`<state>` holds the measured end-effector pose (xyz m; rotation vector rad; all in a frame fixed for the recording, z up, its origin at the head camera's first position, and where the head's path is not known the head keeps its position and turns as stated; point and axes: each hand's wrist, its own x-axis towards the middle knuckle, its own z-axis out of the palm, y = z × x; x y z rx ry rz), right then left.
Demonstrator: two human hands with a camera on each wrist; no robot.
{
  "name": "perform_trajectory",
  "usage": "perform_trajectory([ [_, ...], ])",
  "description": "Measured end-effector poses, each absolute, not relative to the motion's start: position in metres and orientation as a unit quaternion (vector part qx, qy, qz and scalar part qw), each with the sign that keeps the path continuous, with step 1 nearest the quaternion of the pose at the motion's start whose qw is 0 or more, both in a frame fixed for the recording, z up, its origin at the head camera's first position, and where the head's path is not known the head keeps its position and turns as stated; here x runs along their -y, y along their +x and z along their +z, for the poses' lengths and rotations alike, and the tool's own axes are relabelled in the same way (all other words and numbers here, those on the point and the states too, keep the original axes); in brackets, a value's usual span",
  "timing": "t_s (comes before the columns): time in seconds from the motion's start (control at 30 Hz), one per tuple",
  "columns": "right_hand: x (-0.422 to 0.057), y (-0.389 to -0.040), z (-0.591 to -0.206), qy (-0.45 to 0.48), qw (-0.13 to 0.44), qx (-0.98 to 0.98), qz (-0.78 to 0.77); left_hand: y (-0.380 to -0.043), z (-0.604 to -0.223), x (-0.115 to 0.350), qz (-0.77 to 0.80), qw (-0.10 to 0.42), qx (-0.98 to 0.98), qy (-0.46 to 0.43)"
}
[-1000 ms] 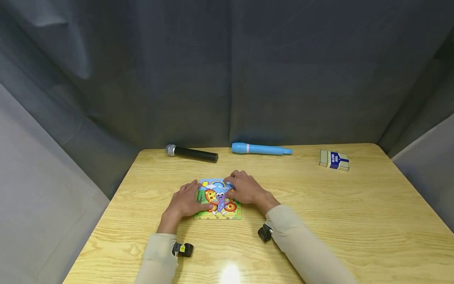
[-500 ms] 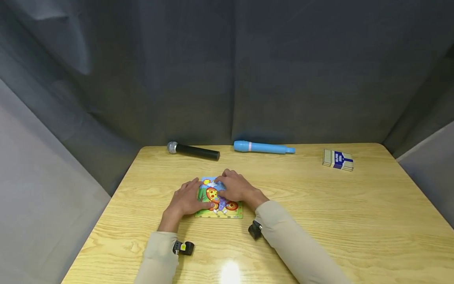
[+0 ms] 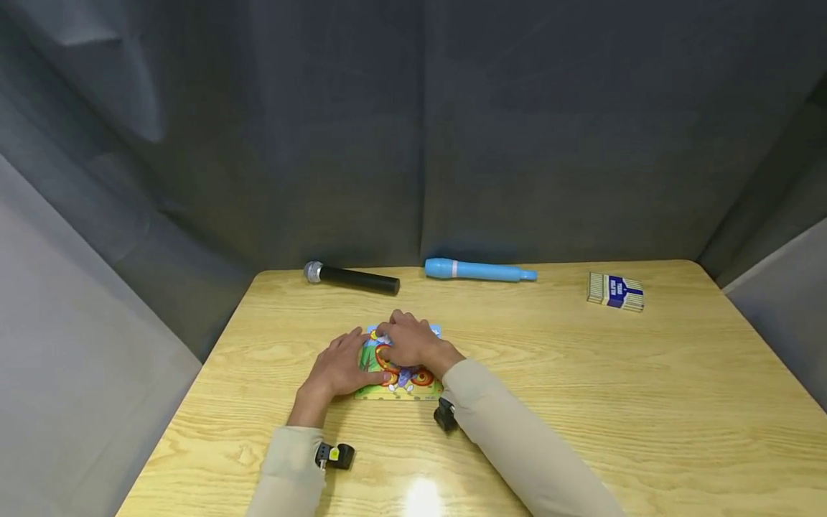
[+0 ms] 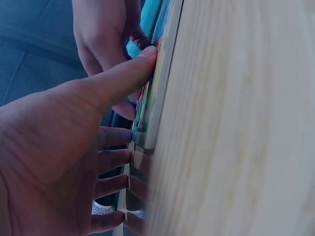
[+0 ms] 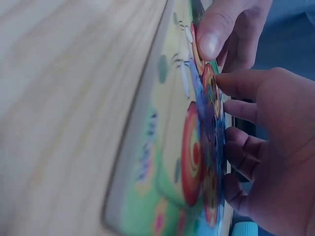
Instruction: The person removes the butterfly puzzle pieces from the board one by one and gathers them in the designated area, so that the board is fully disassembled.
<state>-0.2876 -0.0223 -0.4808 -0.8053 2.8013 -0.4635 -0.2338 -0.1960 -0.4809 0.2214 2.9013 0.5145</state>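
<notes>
A square picture board [image 3: 416, 392] with a colourful butterfly lies flat on the table in the head view. In the right wrist view, the butterfly's wing parts [image 5: 192, 152] stand slightly proud of the board, like puzzle pieces. My left hand [image 3: 337, 368] rests at its left side, thumb on the picture, the other fingers straight and spread along the edge. My right hand [image 3: 411, 342] lies over the upper part, its bent fingertips and thumb touching the surface without visibly pinching a piece. The right hand hides much of the sky and upper wings.
Along the table's back edge lie a black microphone [image 3: 358, 280] with a silver head and a blue microphone-shaped stick [image 3: 481, 271]. A flat bundle of pale sticks with a blue label [image 3: 616, 291] is at back right. Dark cloth [image 3: 413, 143] hangs behind the table [image 3: 581, 402].
My right hand has slid leftward across the board, from its upper right towards its upper left. The left hand and board stay nearly in place.
</notes>
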Motion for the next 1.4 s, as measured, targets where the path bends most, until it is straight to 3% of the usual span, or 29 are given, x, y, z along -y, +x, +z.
perform_trajectory([
  [0.97,0.039,-0.301,-0.458,-0.23,0.18,-0.949,-0.121,-0.233,-0.477,0.196,0.175,0.092,-0.977,0.075],
  [1.4,0.039,-0.301,-0.457,-0.247,0.167,-0.95,-0.097,-0.231,-0.474,0.196,0.187,0.094,-0.975,0.071],
])
